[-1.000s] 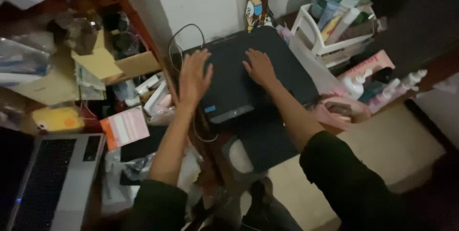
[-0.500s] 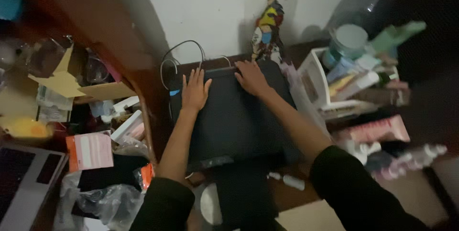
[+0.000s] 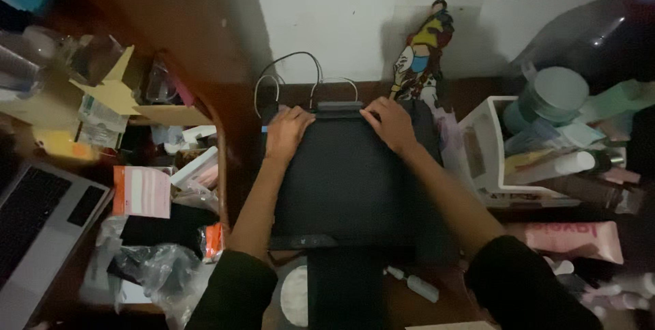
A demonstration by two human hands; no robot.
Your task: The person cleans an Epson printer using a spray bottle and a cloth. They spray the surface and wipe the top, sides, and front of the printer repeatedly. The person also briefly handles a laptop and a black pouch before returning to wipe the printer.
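At the far left a grey laptop (image 3: 41,224) lies open at a slant, with a pink and white striped card (image 3: 142,192) beside it and a crumpled clear plastic bag (image 3: 153,272) below that. Above them a torn cardboard flap (image 3: 126,94) juts out among cluttered small boxes.

The left hand (image 3: 286,132) comes next. Its forearm runs up from a dark sleeve at the bottom edge, nearly straight and leaning slightly right. The hand lies palm down on the top left corner of the black printer (image 3: 348,183), fingers together and bent over the rear edge. This grip is a loose curl on that edge; whether the fingertips hook under anything cannot be told.

The printer sits in the middle of the desk (image 3: 239,139), its back close to the white wall, with thin cables (image 3: 293,70) looping up behind it. A dark tray extends from its front toward the person.

The right hand (image 3: 390,124) rests on the printer's top right rear area, palm down, fingers spread a little and pointing left toward a raised tab at the middle of the back edge. Its forearm slants down and right to a dark sleeve, elbow bent outward. The grip is flat and open, pressing rather than closed around anything.

Behind it a colourful cartoon figure cutout (image 3: 419,53) leans on the wall. Farther right a white organiser rack (image 3: 488,159) holds tubes and bottles, and a pink tube (image 3: 576,238) lies below it.
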